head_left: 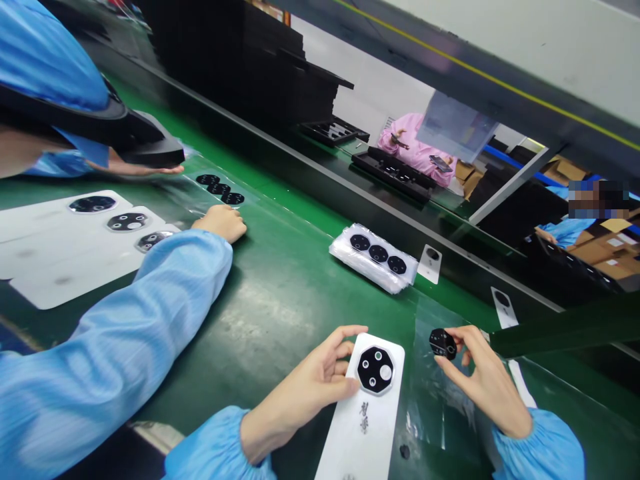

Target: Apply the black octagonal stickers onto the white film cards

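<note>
My left hand [313, 383] grips the upper left edge of a white phone back cover [373, 440], its thumb on the face and the other fingers at the edge. Dark lettering runs below the cover's black octagonal camera plate [376, 371]. To the right, my right hand [483, 377] pinches a small black octagonal lens cover [443, 344] between thumb and fingers. That piece is above a clear plastic sheet [425, 413] on the green table and apart from the phone cover. A small dark round piece [405, 452] lies beside the phone cover.
A stack of clear bags with black octagonal pieces [373, 267] lies ahead. At left, a co-worker's sleeve [165, 320] and hand [223, 223] reach in near white phone covers [60, 253]. A dark green bar [575, 327] crosses at right. Black trays [393, 173] stand behind the ledge.
</note>
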Demonstrator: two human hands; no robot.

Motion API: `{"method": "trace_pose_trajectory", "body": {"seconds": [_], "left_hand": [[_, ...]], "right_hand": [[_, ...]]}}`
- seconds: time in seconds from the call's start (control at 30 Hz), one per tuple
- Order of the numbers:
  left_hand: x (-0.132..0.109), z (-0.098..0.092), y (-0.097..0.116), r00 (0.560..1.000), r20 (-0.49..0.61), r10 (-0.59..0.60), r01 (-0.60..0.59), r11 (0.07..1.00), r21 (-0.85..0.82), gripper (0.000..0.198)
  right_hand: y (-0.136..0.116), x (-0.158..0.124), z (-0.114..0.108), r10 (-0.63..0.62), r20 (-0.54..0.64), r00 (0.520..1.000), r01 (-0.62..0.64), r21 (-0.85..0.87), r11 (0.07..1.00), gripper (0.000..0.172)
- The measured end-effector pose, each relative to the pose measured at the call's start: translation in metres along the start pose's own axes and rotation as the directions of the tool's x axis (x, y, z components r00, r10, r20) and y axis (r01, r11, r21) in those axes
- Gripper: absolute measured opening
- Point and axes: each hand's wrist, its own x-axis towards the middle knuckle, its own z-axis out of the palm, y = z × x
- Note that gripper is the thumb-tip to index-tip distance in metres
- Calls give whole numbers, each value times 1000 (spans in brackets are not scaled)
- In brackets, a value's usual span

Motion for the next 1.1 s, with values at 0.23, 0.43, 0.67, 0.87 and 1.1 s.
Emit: {"method": "trace_pose_trajectory", "body": {"seconds": [0.23,0.43,0.67,0.87,1.1], "left_hand": [[-1,1,0,1000,-3,1,-1,1000,-2,61],[0,1,2,1000,-12,-7,7,1000,-6,61],[-1,1,1,1000,-21,-16,16,1000,6,60],[-1,2,1,1000,-25,-11,11,1000,5,60],[-2,3,-1,1000,-24,16,-14,999,49,59]], "right_hand": [[0,0,0,2,4,1000,-2,1,1000,29],[0,0,-1,-2,35,999,2,-1,1000,30],[-2,-2,-1,21,44,999,-21,6,1000,29],[-2,-2,-2,23,46,999,-23,4,1000,28],[-2,-2,-2,22,49,999,-23,1,1000,29]]}}
